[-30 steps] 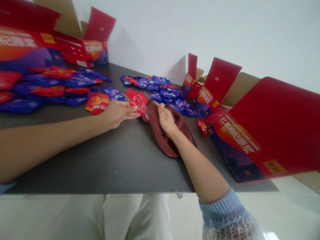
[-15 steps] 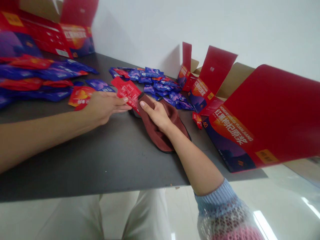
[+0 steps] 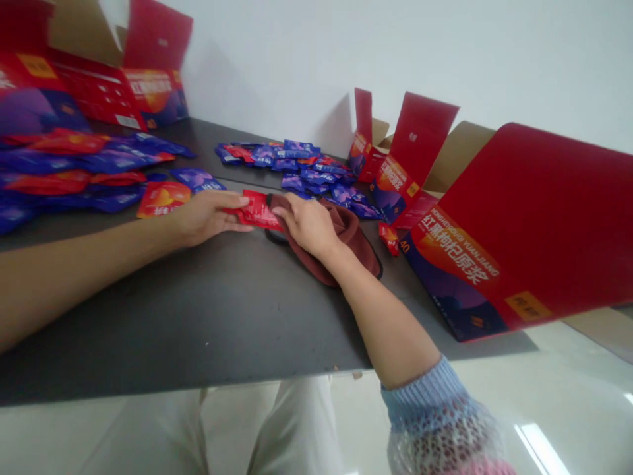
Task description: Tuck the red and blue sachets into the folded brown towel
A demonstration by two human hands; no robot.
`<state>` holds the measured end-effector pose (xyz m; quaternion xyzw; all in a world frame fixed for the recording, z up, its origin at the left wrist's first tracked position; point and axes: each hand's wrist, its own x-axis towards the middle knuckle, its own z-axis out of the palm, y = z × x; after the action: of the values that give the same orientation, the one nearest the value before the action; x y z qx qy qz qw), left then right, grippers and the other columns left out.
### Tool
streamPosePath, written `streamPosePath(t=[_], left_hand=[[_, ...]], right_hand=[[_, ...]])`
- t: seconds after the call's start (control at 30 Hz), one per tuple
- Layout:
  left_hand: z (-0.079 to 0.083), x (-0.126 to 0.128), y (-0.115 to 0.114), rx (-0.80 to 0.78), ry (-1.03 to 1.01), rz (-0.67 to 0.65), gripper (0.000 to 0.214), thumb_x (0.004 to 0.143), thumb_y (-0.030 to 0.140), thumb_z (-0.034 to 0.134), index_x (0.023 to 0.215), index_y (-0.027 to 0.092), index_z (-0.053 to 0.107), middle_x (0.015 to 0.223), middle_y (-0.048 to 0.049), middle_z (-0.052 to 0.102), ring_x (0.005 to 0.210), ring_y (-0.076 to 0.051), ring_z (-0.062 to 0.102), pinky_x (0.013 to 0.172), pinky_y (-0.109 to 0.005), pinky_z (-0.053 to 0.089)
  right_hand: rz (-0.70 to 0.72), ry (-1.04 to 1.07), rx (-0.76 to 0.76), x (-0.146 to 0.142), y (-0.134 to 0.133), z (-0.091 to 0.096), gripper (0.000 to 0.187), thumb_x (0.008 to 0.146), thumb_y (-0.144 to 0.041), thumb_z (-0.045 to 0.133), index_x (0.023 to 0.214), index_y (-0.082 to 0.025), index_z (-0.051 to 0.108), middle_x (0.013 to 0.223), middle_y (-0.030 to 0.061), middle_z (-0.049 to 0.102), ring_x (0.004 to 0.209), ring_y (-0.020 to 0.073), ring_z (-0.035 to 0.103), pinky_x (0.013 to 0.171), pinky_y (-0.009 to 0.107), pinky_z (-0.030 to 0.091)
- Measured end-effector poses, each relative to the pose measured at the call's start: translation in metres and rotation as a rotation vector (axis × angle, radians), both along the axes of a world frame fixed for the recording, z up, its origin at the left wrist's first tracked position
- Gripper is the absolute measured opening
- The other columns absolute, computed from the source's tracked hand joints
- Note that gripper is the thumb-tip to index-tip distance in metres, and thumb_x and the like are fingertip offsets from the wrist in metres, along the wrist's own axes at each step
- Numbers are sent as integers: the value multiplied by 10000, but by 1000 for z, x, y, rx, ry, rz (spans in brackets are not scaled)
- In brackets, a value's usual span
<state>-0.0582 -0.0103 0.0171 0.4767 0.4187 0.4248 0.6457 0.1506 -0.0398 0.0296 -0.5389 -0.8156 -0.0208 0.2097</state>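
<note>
- Dark table point(image 3: 208, 323) fills most of the view, white wall behind; it carries everything else.
- Big red and purple box point(image 3: 499, 257) lies at the right with its lid flap raised, inside not visible; likely parked open within easy reach of the right arm.
- More open boxes point(image 3: 99, 92) stand far left by the wall, and smaller open ones point(image 3: 395, 171) stand at the back right, flaps up.
- Heap of purple and red packets point(image 3: 74, 168) spreads over the left of the table; a second loose pile of packets point(image 3: 306, 171) lies at the back middle, just beyond the hands.
- Dark red cloth point(image 3: 353, 247) lies flat on the table under the right hand and wrist.
- Left hand point(image 3: 205, 214) comes in from the left, fingers mostly straight, thumb and fingertips closed on the left edge of a red packet point(image 3: 257, 211), bracing it low over the table.
- Right hand point(image 3: 306, 224) rests on the cloth, fingers lightly curled, fingertips touching the packet's right end; whether it actually grips the packet cannot be told.
- Red packet sits between the two hands, at the front edge of the cloth, tilted slightly.
- One orange-red packet point(image 3: 163, 198) lies alone just left of the left hand.
- Small red packet point(image 3: 389, 239) lies between cloth and big box.
</note>
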Motion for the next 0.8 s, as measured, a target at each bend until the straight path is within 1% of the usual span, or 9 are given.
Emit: streamPosePath(t=[0.1,0.2,0.27,0.33,0.43,0.57,0.67,0.8], left_hand=[[-6,-2,5,65,84,-67,157,711,145,722,864,117,702,837,-70,723,772,-178,659,758,-328,569],[-10,-5,7,88,146,-119,147,674,140,742,806,108,686,770,-60,703,718,-153,643,703,-260,541],[-11,-9,9,110,185,-198,153,664,169,759,780,108,680,726,-55,693,662,-132,624,654,-222,510],[-10,-13,11,162,257,-310,174,667,222,780,773,116,689,691,-55,688,605,-115,597,590,-195,469],[-9,-17,15,257,363,-419,202,635,278,820,734,144,707,674,-54,691,580,-121,592,539,-184,437],[-8,-17,16,284,411,-491,230,607,282,834,794,175,755,749,-61,723,647,-156,645,581,-204,481],[-8,-15,16,280,400,-501,245,619,289,828,826,170,771,763,-71,735,643,-157,653,599,-214,497],[-8,-13,16,277,388,-490,249,645,304,819,841,158,773,788,-85,747,643,-153,660,605,-213,501]], right_hand=[[-14,-124,46,1,3,0,599,1011,-574,231,1088,-159,657,987,129,731,960,271,666,861,334,423],[-23,-160,61,1,3,-3,609,1007,-587,224,1100,-174,661,1008,121,737,939,262,671,827,323,424],[-25,-178,60,1,1,-3,617,1003,-595,223,1094,-178,669,1012,121,740,935,263,676,810,322,428],[-23,-203,50,0,-2,-1,632,1000,-601,223,1062,-174,685,1000,126,743,935,270,680,794,326,437],[-19,-234,-3,-1,-5,4,641,997,-604,224,1061,-182,703,1014,132,746,955,278,681,790,335,452],[-30,-263,-114,-3,-7,12,643,993,-602,243,1045,-188,732,1062,147,741,996,289,679,798,346,474],[-52,-281,-120,-3,-8,15,622,996,-571,276,1004,-162,743,1039,176,742,991,318,686,787,372,490],[-82,-302,-107,-4,-9,13,626,995,-565,275,1015,-146,740,1004,195,742,957,332,698,776,391,502]])
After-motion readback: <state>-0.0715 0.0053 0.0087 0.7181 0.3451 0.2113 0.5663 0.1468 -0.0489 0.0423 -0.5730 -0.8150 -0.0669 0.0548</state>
